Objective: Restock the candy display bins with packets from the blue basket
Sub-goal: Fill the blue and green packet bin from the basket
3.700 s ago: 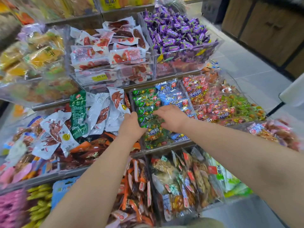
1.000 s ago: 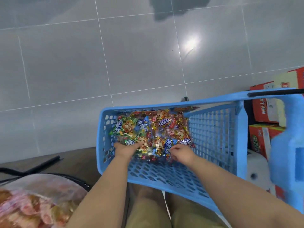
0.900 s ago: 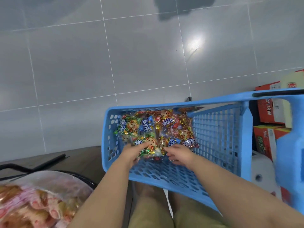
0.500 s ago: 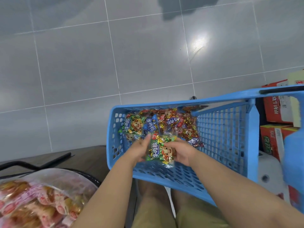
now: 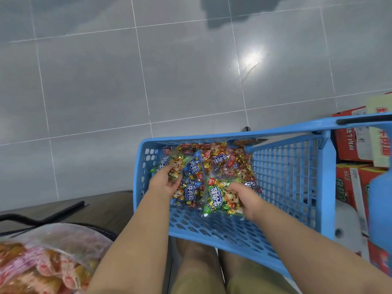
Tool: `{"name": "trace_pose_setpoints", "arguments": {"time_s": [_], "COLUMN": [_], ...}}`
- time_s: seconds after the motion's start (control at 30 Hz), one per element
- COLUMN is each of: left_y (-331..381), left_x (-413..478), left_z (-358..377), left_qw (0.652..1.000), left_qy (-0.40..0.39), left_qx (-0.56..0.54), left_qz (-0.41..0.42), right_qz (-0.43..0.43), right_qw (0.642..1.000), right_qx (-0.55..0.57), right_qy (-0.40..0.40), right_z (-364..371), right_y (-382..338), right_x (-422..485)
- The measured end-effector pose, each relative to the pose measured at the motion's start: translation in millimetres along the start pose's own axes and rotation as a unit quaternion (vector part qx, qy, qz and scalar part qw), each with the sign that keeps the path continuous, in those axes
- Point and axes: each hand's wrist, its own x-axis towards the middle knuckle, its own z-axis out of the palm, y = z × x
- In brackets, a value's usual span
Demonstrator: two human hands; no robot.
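Glossy grey tile floor (image 5: 106,81). Blue plastic basket (image 5: 286,177), perforated base, grid walls. Red cardboard boxes (image 5: 350,145) on its rt. Crinkly clear candy pkts (image 5: 222,160) heaped at basket's far end. Hands apart: right hand (image 5: 246,198) grips green pkt (image 5: 218,200) marked "牛肉粒"; left hand (image 5: 163,183) curls fingers on far-left pkt (image 5: 167,165).

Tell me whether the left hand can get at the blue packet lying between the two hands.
Probably yes. The blue packet lies uncovered in the basket, right beside the left hand. That hand's grip is on the far green packet, though, which could hamper it.
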Motion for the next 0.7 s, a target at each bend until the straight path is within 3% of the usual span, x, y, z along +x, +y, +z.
{"name": "trace_pose_setpoints", "arguments": {"time_s": [0.2, 0.4, 0.7], "left_y": [-11, -24, -95], "left_x": [-40, -98, -185], "left_z": [-31, -72, -161], "left_qw": [0.997, 0.985, 0.981], "left_qy": [-0.067, -0.147, -0.043], "left_qx": [0.041, 0.003, -0.062], "left_qz": [0.015, 0.087, 0.177], "right_qz": [-0.033, -0.081, -0.147], "right_qw": [0.998, 0.993, 0.961], "right_qx": [-0.025, -0.048, -0.177], "right_qy": [-0.045, -0.073, -0.156], "right_z": [4, 13, 32], "right_y": [-4, -11, 8], "right_x": [-25, -77, -152]}}
